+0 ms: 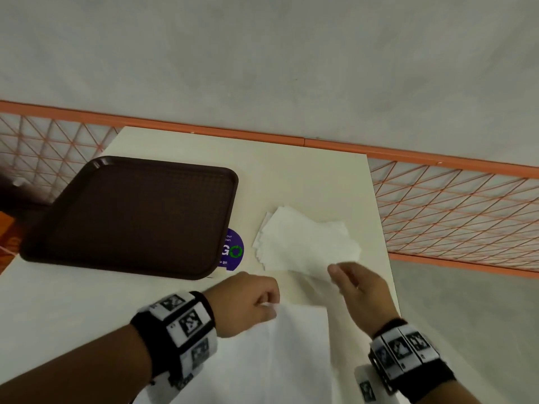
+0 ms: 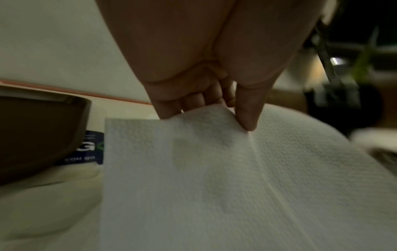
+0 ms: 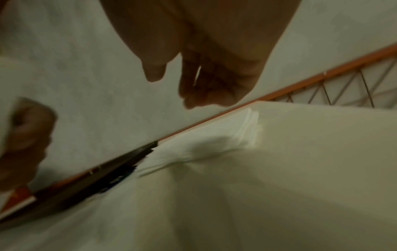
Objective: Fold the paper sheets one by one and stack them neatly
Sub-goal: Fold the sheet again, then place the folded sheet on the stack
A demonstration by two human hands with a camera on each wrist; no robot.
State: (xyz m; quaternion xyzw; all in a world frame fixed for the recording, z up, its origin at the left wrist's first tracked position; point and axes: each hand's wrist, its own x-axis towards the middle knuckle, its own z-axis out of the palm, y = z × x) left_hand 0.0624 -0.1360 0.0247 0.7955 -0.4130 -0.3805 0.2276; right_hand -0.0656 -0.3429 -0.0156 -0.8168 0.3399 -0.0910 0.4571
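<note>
- The left hand (image 1: pixel 248 301) is curled in a pinch on the far left corner of a white embossed paper sheet (image 1: pixel 280 354). The left wrist view shows the thumb (image 2: pixel 247 110) on top of the corner and the other fingers beneath it.
- That paper sheet lies at the near edge of the pale cream tabletop (image 1: pixel 306 176), with a straight crease line (image 2: pixel 270 183) running along it from the pinched corner.
- The right hand (image 1: pixel 355 290) hovers over the tabletop near its right edge, at the near corner of the pile. Its fingers hang loosely curled and grasp nothing in the right wrist view.
- A loose pile of white paper sheets (image 1: pixel 306 243) rests toward the right edge of the tabletop, its edges fanned out and uneven.
- A dark brown rectangular plastic tray (image 1: pixel 131 217) sits on the left part of the tabletop and overhangs the left edge.
- A round purple sticker with white and green lettering (image 1: pixel 233 249) is on the tabletop between the tray and the pile, partly under the tray's corner.
- An orange wire mesh fence (image 1: pixel 455 205) runs beyond the far and right edges of the tabletop.
</note>
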